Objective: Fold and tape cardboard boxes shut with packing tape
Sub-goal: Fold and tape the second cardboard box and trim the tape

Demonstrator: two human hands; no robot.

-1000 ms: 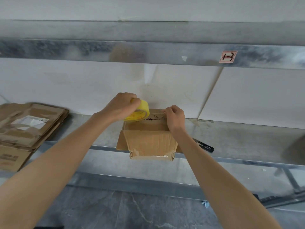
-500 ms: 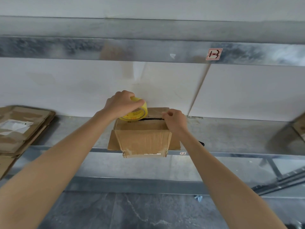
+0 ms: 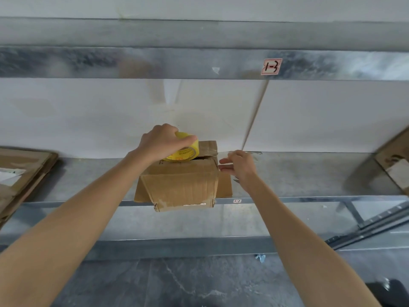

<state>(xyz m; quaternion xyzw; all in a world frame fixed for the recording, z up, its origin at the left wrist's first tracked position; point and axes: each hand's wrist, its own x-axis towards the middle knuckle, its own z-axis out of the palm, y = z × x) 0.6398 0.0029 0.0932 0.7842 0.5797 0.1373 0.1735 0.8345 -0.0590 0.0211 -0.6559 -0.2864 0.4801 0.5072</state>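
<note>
Cardboard box (image 3: 180, 187) on metal shelf (image 3: 298, 176); left hand (image 3: 162, 142) gripping yellow tape roll (image 3: 186, 150) atop box; right hand (image 3: 240, 166) open-fingered, touching box's right side.

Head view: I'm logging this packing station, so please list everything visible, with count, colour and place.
metal shelf: one, grey, across the view
cardboard box: one, brown, on the shelf, overhanging its front edge
tape roll: one, yellow, at the box's top
flattened cardboard: one stack, brown, shelf's left end
cardboard piece: one, brown with white label, right edge
upper beam: one, grey, overhead
sticker: one, red-bordered, on the beam
scrap: one, blue, below the shelf
left hand: grips the tape roll
right hand: fingers relaxed, beside the box's top right edge
</note>
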